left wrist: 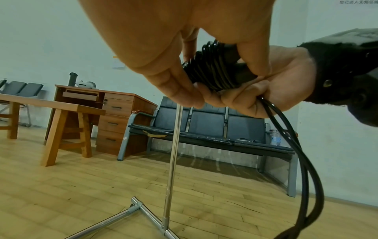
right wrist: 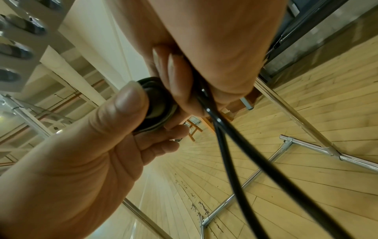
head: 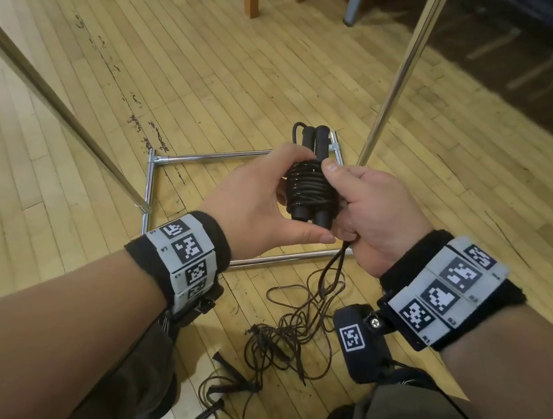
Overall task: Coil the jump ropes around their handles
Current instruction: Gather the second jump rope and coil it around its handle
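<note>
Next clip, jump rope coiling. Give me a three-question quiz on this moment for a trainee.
1. True or false: the two handles lie on the floor.
2. Which hand pinches the loose cord: A left hand, B right hand?
3. What lies on the floor near the person's knees?

Key: 1 false, both hands hold them up, side by side, with cord wound round them. 2 B. 3 a tangle of rope with more handles.

Handles (head: 311, 182) btwn hands; loose ropes (head: 273, 343) on floor (head: 110, 87) below.
</note>
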A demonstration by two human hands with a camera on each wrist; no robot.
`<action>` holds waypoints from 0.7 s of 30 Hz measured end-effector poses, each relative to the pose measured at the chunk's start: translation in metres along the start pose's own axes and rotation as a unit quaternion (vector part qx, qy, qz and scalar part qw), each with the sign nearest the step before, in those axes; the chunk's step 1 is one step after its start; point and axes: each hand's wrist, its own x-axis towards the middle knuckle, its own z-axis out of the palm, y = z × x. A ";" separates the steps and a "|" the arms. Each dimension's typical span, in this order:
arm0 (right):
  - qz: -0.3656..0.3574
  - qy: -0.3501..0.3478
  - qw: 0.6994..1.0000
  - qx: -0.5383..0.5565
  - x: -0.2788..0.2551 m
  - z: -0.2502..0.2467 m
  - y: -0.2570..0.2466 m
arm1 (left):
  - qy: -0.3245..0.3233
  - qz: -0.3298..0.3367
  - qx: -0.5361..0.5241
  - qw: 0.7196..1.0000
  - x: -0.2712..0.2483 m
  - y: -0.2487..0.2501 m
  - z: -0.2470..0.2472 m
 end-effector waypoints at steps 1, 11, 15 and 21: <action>-0.002 -0.001 1.000 0.002 0.000 0.000 0.000 | 0.005 0.002 -0.001 1.000 0.000 0.000 0.000; -0.029 0.005 1.000 0.007 0.003 -0.008 -0.001 | -0.008 -0.018 -0.005 1.000 0.006 0.003 -0.001; -0.045 0.071 0.992 -0.097 0.009 -0.009 0.009 | -0.078 -0.091 0.010 0.993 0.012 -0.006 0.013; -0.081 0.084 0.971 -0.209 0.012 0.000 0.015 | -0.065 -0.117 0.141 0.981 0.012 -0.006 0.036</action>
